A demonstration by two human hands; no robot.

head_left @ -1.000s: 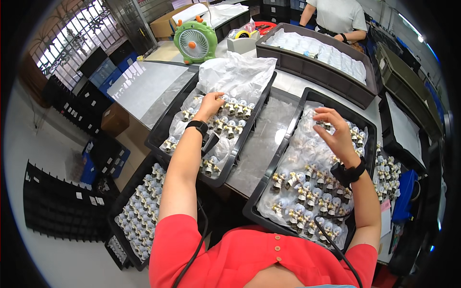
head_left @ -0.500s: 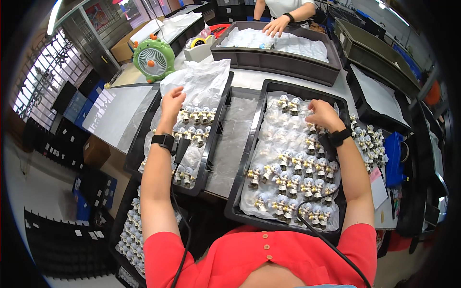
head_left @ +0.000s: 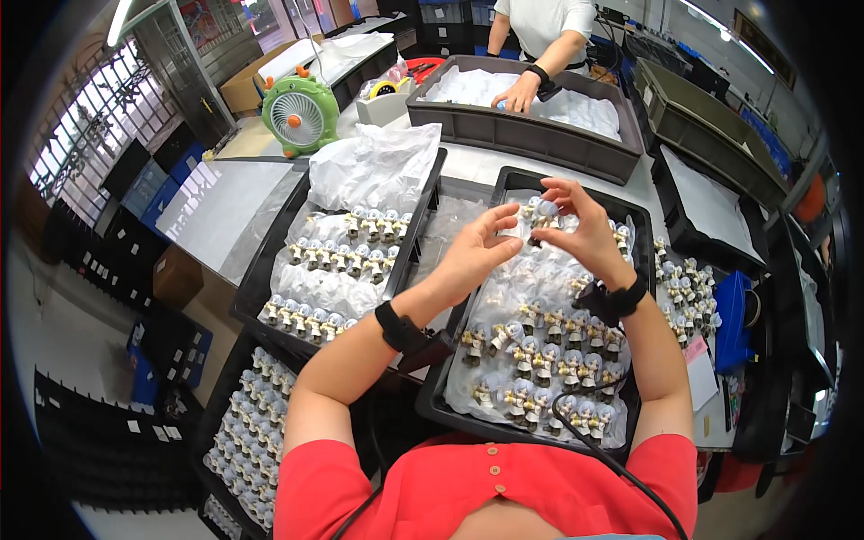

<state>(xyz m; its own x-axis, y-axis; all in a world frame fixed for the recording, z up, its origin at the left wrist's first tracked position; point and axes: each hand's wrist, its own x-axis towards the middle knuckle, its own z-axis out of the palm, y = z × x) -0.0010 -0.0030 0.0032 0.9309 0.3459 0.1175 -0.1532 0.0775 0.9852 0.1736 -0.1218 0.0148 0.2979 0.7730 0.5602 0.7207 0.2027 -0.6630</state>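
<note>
My right hand (head_left: 580,225) is above the far part of the right tray, with its thumb and fingers around a small figurine (head_left: 542,212) with pale hair and a white outfit. Just left of that figurine is my left hand (head_left: 486,241), its fingers apart and nothing in them. Beneath my hands, the black right tray (head_left: 454,405) has rows of similar figurines (head_left: 547,363) on white padded wrapping. At the left, a second black tray (head_left: 416,225) holds further rows of figurines (head_left: 337,258), with a crumpled white sheet (head_left: 373,171) at its far end.
A green fan (head_left: 300,117) stands at the far left. Across the table, another person's hand (head_left: 520,92) reaches into a grey bin (head_left: 540,139). More figurines (head_left: 688,283) lie right of the tray, beside a blue bin (head_left: 733,319). A lower tray of figurines (head_left: 247,441) is at left.
My left hand has moved right, from the left tray to the right one. My right hand has shifted slightly left and now holds a figurine. The other person's hand has reached lower into the bin.
</note>
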